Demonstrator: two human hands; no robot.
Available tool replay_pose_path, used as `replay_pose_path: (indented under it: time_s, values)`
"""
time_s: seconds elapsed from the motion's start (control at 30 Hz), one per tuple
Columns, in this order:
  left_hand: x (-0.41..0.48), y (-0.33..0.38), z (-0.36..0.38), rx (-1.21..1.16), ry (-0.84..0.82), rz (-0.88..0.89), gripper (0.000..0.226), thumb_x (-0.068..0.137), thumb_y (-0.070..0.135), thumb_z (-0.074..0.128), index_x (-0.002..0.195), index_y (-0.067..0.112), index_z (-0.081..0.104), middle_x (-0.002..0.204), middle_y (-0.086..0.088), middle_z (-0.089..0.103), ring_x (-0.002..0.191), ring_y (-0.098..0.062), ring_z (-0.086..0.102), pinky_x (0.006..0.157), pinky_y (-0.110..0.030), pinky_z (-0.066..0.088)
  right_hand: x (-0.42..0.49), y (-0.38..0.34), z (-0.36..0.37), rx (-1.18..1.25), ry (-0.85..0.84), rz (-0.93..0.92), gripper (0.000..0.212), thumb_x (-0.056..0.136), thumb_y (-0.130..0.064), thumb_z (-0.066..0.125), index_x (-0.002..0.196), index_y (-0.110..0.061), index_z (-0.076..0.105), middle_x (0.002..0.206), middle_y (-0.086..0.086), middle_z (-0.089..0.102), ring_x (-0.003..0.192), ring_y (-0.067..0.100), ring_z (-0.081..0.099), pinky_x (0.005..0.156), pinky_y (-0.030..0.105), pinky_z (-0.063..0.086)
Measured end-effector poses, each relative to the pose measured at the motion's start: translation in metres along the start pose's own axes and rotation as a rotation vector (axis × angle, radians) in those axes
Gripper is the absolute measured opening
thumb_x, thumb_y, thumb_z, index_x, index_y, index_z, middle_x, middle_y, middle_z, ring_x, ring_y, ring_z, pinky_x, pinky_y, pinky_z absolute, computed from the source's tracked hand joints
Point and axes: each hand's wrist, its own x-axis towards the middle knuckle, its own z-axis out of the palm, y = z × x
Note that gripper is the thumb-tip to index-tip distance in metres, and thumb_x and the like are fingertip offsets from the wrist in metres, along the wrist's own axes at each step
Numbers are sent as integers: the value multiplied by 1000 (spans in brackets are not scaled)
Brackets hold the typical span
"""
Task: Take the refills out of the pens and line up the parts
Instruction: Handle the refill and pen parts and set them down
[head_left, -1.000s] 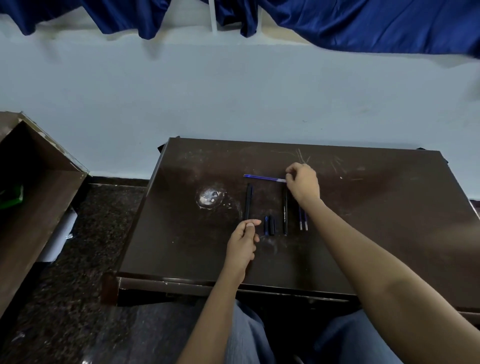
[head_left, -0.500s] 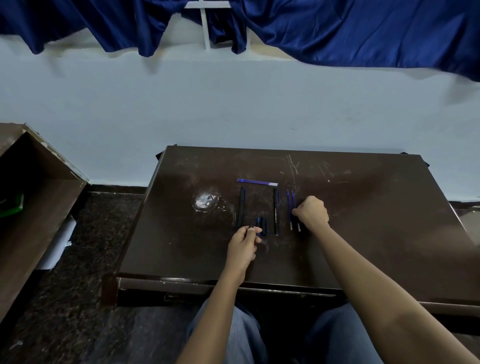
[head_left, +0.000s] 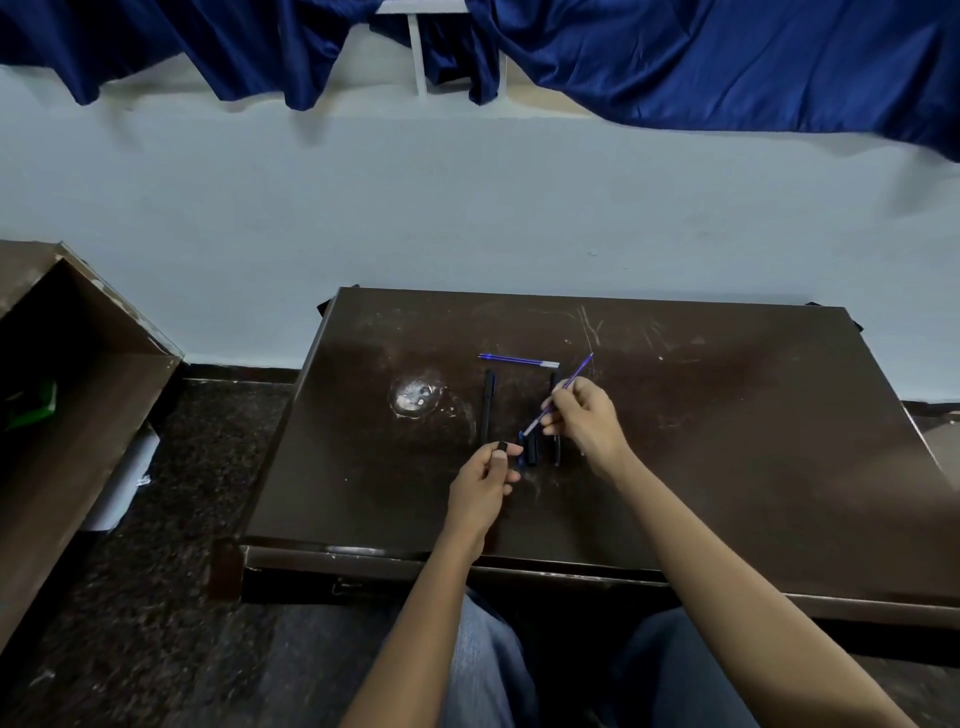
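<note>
The right grip (head_left: 582, 423) pinches a blue refill (head_left: 578, 371), tilted above the counter (head_left: 727, 441). The left grip (head_left: 485, 483) pinches a small black part (head_left: 502, 446). A second refill (head_left: 517, 359) and a barrel (head_left: 488, 405) lie on it, by a pale wall (head_left: 467, 208).

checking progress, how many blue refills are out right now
2. One refill lies crosswise beyond the pen parts; a second refill is pinched in the right hand, tilted above them. Another may be hidden under that hand.

Scratched desk (head_left: 727, 441) against a pale wall (head_left: 467, 208) — blue curtain (head_left: 727, 62) above, brown box (head_left: 78, 415) left.
</note>
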Motion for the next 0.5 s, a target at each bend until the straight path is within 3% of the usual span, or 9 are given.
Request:
replay_pose_path:
  time_s: [0.27, 0.5]
  values:
    - [-1, 1, -5, 18, -11, 46, 26, 102, 24, 38, 107, 28, 64, 90, 6, 61, 81, -2, 55, 67, -15, 40, -14, -2, 12, -16, -141, -108, 8, 95, 0, 46, 92, -3, 52, 76, 13, 63, 65, 24, 62, 59, 26, 55]
    - [2, 0, -9, 15, -34, 62, 25, 101, 24, 42, 102, 35, 64, 95, 3, 65, 91, -7, 58, 80, -21, 44, -14, -5, 14, -177, -176, -184, 6, 91, -1, 52, 91, 4, 55, 80, 19, 66, 67, 22, 63, 66, 35, 55]
